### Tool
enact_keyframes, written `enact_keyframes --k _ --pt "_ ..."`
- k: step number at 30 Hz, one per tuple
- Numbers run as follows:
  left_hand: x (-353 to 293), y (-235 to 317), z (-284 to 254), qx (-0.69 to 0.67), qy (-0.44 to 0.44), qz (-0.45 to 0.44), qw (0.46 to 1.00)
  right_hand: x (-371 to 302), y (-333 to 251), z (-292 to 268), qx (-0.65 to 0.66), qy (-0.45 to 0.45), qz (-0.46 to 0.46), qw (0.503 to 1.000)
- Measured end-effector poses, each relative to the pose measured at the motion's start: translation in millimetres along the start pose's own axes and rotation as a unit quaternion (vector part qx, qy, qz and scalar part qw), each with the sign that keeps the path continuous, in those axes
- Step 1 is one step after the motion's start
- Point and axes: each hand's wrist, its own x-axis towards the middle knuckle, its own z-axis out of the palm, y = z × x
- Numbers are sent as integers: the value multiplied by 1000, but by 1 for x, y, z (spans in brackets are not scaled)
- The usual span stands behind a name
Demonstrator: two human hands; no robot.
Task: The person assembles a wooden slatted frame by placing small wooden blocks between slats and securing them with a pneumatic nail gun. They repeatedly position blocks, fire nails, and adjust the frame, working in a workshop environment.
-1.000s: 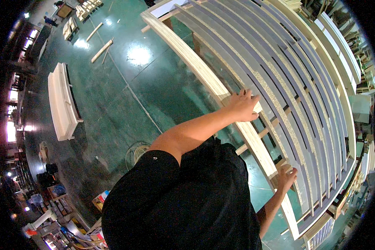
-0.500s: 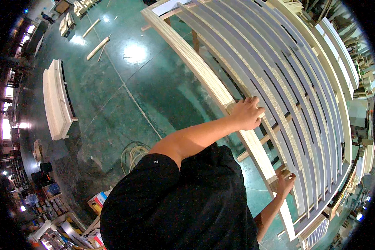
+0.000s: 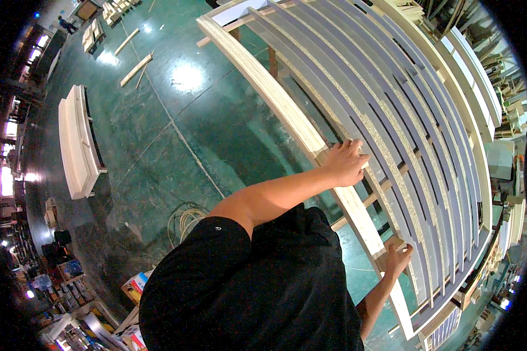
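Note:
My left hand (image 3: pixel 346 162) lies across a long pale wooden beam (image 3: pixel 293 120), its fingers curled down toward the slats. What sits under those fingers is mostly hidden. Nearer me on the same beam, my right hand (image 3: pixel 397 261) closes round a small brown wooden block (image 3: pixel 394 241) at the beam's inner side. The beam forms the near side of a large frame. Long grey boards with speckled chipboard edges (image 3: pixel 366 120) run inside it, parallel to the beam. Light wooden crosspieces (image 3: pixel 373 198) show beneath, in the gap between beam and boards.
On the green floor at left rests a long pale wooden piece (image 3: pixel 76 140). Loose sticks (image 3: pixel 137 69) and stacked timber (image 3: pixel 92 36) lie farther off. A coiled hose (image 3: pixel 187 221) is beside me, with boxes (image 3: pixel 136 285) at lower left. More timber (image 3: pixel 515 210) stands beyond the frame.
The view has shifted slightly. Both hands keep nearly the same places on the beam, and the left fingers look a little more bunched.

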Motion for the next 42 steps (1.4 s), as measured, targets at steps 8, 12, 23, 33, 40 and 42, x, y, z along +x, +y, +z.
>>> enact_keyframes --k 8,12,23,33,40,42 --pt "-1 3 2 -11 -35 -29 999 3 26 10 2 1 -49 999" --pt "3 6 -13 -12 -82 -44 996 -3 4 6 16 7 -11 1000" --pt "51 -28 -16 71 -192 53 977 0 -21 -2 -33 -71 -9 997" --pt "88 -52 -48 -4 -307 37 951 23 7 17 114 -65 -13 991" --pt "64 -8 -26 189 -279 -53 940 17 -37 -6 -30 -99 54 993" --pt "60 -6 -27 203 -297 -73 930 14 -38 -5 -36 -90 50 994"
